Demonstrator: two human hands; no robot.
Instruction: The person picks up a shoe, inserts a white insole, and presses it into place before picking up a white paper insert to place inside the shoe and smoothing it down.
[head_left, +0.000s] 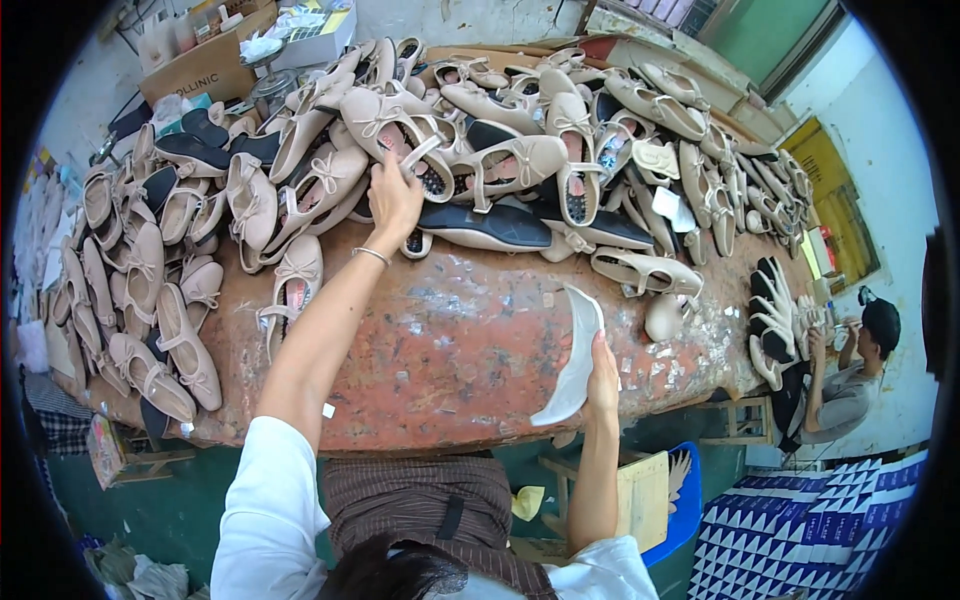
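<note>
White and thin, a curved crescent sheet (573,370) is held by the right hand (602,383) over the worn red-brown bench (440,350); the left hand (396,192) touches a beige bow-topped strap shoe (370,112) — grip closed or not, I can't tell — among heaped matching shoes (512,165).

Head cam, L fisheye; looks down/fwd over nearby tbl (440,370).

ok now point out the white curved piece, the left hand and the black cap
White curved piece (584,360): head view, middle of its face.
Left hand (395,200): head view, back of the hand.
Black cap (881,325): head view, its side.
</note>
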